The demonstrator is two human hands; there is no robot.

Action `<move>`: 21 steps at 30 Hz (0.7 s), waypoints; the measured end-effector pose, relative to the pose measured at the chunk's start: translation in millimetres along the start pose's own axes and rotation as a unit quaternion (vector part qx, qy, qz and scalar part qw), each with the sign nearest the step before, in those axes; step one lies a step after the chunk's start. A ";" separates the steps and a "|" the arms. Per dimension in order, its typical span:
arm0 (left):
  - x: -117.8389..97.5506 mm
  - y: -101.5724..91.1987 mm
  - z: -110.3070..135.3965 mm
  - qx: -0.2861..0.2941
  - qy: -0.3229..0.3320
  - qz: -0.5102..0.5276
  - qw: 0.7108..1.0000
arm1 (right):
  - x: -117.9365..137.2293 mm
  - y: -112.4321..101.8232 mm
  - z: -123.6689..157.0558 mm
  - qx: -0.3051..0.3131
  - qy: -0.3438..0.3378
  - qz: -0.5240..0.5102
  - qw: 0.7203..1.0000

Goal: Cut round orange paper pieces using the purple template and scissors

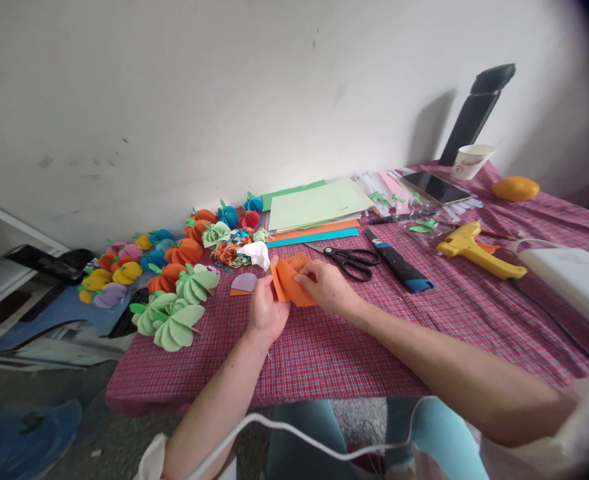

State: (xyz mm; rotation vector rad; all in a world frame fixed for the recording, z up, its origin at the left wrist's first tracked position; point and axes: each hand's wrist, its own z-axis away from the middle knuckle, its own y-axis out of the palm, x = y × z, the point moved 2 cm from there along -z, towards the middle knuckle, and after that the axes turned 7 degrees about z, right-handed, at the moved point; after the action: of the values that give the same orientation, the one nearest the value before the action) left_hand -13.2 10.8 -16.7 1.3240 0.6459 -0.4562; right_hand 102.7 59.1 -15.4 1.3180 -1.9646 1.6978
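Between my two hands is an orange folded-paper piece [290, 277] with several leaves fanned out. My left hand [268, 312] grips it from the left and below. The fingers of my right hand [327, 287] pinch its leaves from the right. Just left of it lie a lilac paper half-round [245, 282] and a crumpled white tissue [257, 254]. Black-handled scissors [353, 260] rest open behind my right hand, and a black and blue utility knife [399, 263] lies to their right.
Finished paper pumpkins [184, 252] in several colours crowd the table's left end. Coloured paper sheets [319, 205] are stacked at the back. To the right are a yellow glue gun [479, 251], a phone [437, 187], a paper cup [471, 162] and a white box [571, 283]. A white cable [324, 455] crosses low in front.
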 end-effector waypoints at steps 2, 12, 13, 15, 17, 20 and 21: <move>0.2 -1.5 -0.4 0.000 0.002 -0.006 1.000 | -0.8 0.2 -0.3 -0.004 0.001 -0.005 1.000; 3.7 -2.8 -1.3 0.010 0.020 -0.039 0.999 | -1.1 -3.7 0.1 -0.015 0.010 -0.036 0.999; 4.1 -2.5 -1.0 0.015 0.023 -0.045 0.999 | -1.2 -3.7 0.1 -0.016 0.012 -0.040 0.999; 4.7 -2.4 -0.6 0.018 0.022 -0.054 0.998 | -2.0 -3.1 0.0 -0.016 0.015 -0.048 0.999; 5.0 -2.5 -0.4 0.017 0.020 -0.062 0.998 | -3.0 -2.1 -0.2 -0.021 0.016 -0.051 0.998; 5.5 -2.5 -0.1 0.020 0.017 -0.070 0.997 | -4.5 -1.8 -0.1 -0.050 0.013 -0.050 0.997; 5.8 -2.6 -0.1 0.022 0.017 -0.072 0.997 | -5.0 -2.0 0.0 -0.062 0.013 -0.047 0.997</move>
State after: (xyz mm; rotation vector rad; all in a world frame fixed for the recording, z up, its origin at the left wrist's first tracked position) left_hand -10.5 10.7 -22.5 1.3336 0.7656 -0.5681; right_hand 107.0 61.6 -17.5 1.3153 -1.9268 1.5173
